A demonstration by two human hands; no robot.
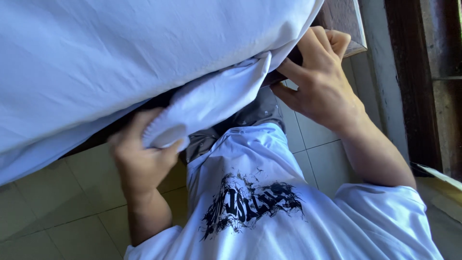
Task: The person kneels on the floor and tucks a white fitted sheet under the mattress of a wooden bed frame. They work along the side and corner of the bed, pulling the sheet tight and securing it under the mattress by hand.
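The person is bent over the edge of a bed, looking straight down. A big white sheet (120,53) covers the mattress and fills the top of the view. This looks like the tucking step: the loose edge of the sheet is being pushed in under the mattress.

The left hand (142,156) is below the sheet. Its grip is pressed around a bunched fold of white cloth (202,103) that hangs down from the sheet, and the fingers are curled tight on it. The right hand (320,79) is at the sheet's corner, on the right side of the sheet. Its fingers are bent and poking in under the edge, touching the cloth there. I cannot tell if that grip pinches the cloth or only pushes it.

The next move, I think, needs the bunched fold pulled flat and slid in under the mattress, with the corner kept neat.

Right beside the sheet's corner is the brown wooden bed frame (344,21). It sits close to the right hand's fingers and leaves little room there. Below the sheet is a pale tiled floor (53,212). The person's white shirt (269,212) with a black print is also below the sheet, near the bottom.
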